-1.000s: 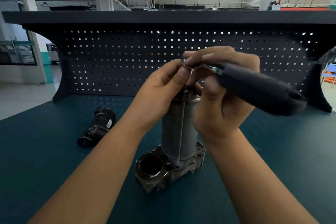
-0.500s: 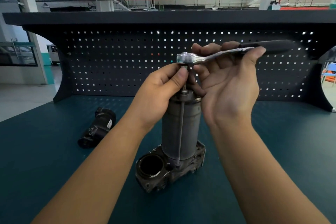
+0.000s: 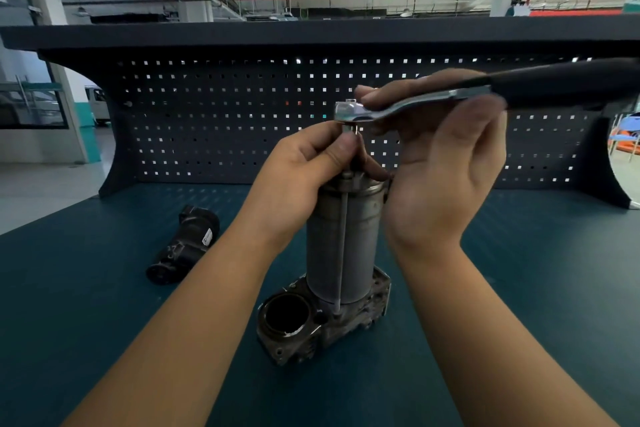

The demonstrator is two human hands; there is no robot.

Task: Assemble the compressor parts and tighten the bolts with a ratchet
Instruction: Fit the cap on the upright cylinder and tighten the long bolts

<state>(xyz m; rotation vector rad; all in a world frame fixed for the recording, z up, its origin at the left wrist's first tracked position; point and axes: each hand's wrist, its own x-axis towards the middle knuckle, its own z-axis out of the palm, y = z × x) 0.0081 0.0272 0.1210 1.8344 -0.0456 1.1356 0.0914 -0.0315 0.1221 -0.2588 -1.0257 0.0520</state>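
Note:
A grey compressor cylinder (image 3: pixel 358 243) stands upright on a metal base (image 3: pixel 367 319) with a round open bore at its left. A long bolt (image 3: pixel 341 253) runs down the cylinder's front into the base. My left hand (image 3: pixel 308 170) pinches the socket under the ratchet head, right above the bolt's top. My right hand (image 3: pixel 440 163) holds the ratchet (image 3: pixel 433 100) by its chrome shank, fingers over it and thumb beneath. Its black handle points to the right.
A black compressor part (image 3: pixel 185 244) lies on its side on the dark teal bench mat (image 3: pixel 104 305) at the left. A black pegboard (image 3: pixel 225 121) with a shelf above closes off the back of the bench.
The ratchet handle has swung from pointing near-right toward me round to the far right, roughly level. My left hand has stayed on the socket.

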